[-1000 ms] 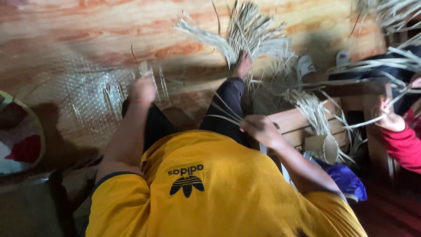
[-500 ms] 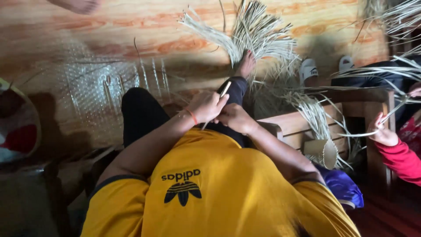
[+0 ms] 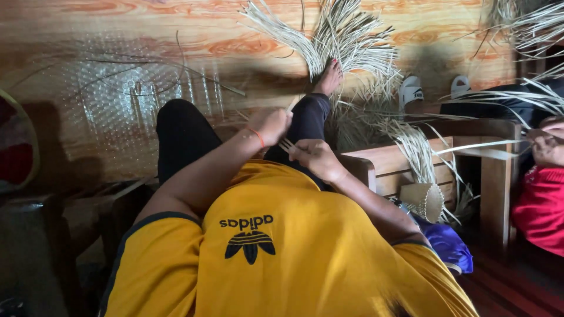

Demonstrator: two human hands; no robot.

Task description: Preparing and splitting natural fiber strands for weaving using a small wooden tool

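Pale, thin straw strips (image 3: 286, 144) sit pinched between left hand (image 3: 271, 124) and right hand (image 3: 313, 157), seemingly both closed tight; best kept taut, flat, untwisted.

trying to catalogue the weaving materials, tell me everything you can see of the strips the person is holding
The strips are thin, flat and pale, like dried straw or palm leaf. They run in the short gap between the left hand and the right hand, both closed on them, above the dark-trousered legs. How many there are is unclear.
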